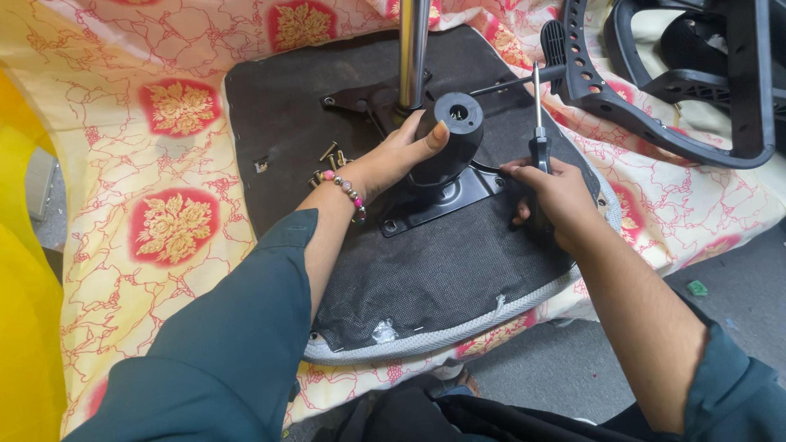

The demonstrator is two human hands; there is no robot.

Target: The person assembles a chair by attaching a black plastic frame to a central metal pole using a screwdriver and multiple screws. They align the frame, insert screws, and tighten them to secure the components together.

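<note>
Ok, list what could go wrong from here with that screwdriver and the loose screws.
The screwdriver in the right hand stands shaft up, off any screw; it could slip or jab. The loose screws by the left hand wrist could get knocked into the cloth. The black cylinder may shift if the grip loosens.

Bright, even light, soft shadows, sharp centre, slight bending at edges.

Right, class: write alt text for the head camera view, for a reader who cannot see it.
A person's left hand grips a black cylindrical mount on an upturned chair seat, while the right hand holds a screwdriver upright beside it. Loose screws lie near the left wrist, on the seat's black underside.
</note>
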